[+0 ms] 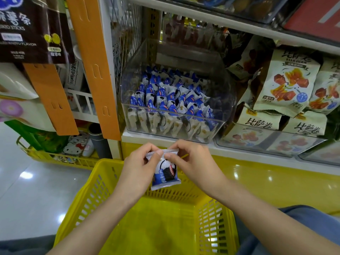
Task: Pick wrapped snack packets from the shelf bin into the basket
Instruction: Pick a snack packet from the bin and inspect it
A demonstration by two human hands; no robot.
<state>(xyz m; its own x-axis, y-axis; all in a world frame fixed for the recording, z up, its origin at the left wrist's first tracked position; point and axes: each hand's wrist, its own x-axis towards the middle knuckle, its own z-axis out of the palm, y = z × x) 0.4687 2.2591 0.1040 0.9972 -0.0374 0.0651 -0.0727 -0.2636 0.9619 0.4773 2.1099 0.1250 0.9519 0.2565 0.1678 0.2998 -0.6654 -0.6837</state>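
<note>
Head view: both hands pinch one snack packet (165,172) by its top seal, left hand (139,162) and right hand (191,162) side by side. It hangs upright, long axis vertical, above the yellow basket (88,196), below the shelf bin (219,126).

I cannot see the top seal of the snack packet (165,173), which lies under the thumbs of the left hand (139,162) and right hand (191,161), and its lower lettering is too blurred to read. The yellow basket (88,190) runs off the bottom of the frame, and both forearms (103,218) cover part of its floor. At upper left the dark potato-stick bag (33,30) is cropped by two edges, and the rear packets (165,76) in the clear bin (134,70) at centre smear together.
</note>
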